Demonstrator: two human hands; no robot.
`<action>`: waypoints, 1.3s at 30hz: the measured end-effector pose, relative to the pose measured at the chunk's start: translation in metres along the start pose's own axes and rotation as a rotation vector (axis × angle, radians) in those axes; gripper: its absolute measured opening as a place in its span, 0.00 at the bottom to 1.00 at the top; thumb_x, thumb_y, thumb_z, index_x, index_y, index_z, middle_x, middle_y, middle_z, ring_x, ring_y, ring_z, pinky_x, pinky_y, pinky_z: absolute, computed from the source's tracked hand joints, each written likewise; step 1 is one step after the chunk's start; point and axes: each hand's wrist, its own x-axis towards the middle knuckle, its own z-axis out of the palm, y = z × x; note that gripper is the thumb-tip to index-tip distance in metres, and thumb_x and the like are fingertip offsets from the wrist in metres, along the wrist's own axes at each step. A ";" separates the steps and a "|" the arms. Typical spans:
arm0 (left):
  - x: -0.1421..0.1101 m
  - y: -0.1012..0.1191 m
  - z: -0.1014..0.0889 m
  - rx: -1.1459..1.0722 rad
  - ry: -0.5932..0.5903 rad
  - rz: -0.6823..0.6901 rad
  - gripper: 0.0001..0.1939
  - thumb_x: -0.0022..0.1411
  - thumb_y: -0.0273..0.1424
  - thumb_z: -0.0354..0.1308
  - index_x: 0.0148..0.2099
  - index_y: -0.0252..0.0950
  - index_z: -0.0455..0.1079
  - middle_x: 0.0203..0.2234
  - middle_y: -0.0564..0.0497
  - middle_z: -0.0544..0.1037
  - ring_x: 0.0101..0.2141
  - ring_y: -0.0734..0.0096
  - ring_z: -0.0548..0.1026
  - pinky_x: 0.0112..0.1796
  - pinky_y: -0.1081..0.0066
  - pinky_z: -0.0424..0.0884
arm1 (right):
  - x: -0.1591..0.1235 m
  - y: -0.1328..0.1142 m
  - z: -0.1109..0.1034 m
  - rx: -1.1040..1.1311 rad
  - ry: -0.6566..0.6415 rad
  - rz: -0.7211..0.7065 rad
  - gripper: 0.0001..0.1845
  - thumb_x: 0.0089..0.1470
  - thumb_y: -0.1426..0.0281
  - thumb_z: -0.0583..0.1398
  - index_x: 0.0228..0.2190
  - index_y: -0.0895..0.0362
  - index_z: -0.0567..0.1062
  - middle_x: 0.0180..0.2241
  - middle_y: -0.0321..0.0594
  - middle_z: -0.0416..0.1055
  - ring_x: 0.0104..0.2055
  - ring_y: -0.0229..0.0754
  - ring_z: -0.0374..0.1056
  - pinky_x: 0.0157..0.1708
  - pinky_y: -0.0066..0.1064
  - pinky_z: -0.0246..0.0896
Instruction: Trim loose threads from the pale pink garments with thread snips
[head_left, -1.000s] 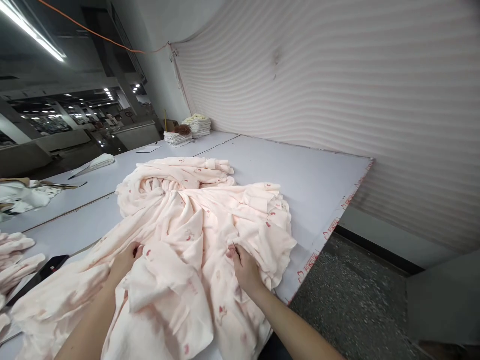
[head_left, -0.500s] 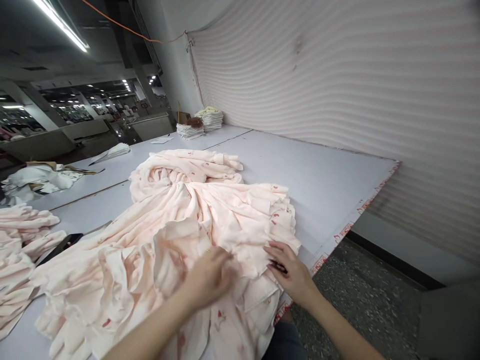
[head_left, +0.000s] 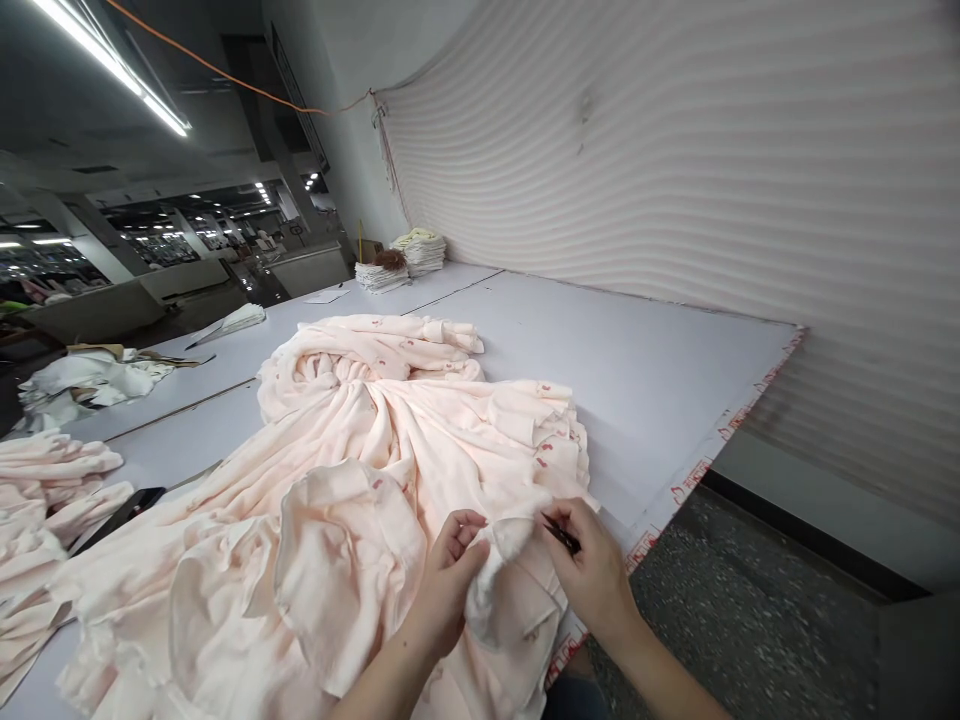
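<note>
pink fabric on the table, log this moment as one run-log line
left hand: at raised part of pink fabric | right hand: holds small dark tool | fabric: heaped on table

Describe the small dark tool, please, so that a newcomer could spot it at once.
Start at the large pale pink cloth heap on the table. Near its right edge, look for the right hand. The small dark tool is in its fingers, unlike the black object lying left of the heap.
</note>
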 end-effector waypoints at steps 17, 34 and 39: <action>-0.001 0.015 0.015 0.545 -0.066 0.161 0.08 0.58 0.34 0.57 0.35 0.35 0.71 0.28 0.52 0.73 0.32 0.70 0.69 0.34 0.74 0.63 | -0.005 -0.016 0.011 0.217 -0.141 0.142 0.10 0.58 0.63 0.52 0.29 0.56 0.66 0.24 0.34 0.66 0.26 0.36 0.63 0.25 0.25 0.57; 0.004 0.014 0.015 0.106 -0.099 -0.052 0.10 0.55 0.36 0.61 0.36 0.35 0.69 0.28 0.54 0.72 0.30 0.77 0.67 0.33 0.78 0.62 | 0.010 -0.026 -0.019 0.263 -0.308 0.162 0.11 0.52 0.66 0.59 0.38 0.53 0.79 0.38 0.41 0.76 0.42 0.46 0.70 0.42 0.33 0.64; 0.005 0.016 0.014 0.202 -0.120 -0.027 0.10 0.56 0.36 0.61 0.35 0.35 0.70 0.29 0.53 0.73 0.32 0.75 0.67 0.35 0.77 0.62 | 0.009 -0.023 -0.020 0.291 -0.340 0.172 0.12 0.54 0.64 0.58 0.37 0.53 0.79 0.37 0.41 0.77 0.40 0.45 0.71 0.41 0.33 0.64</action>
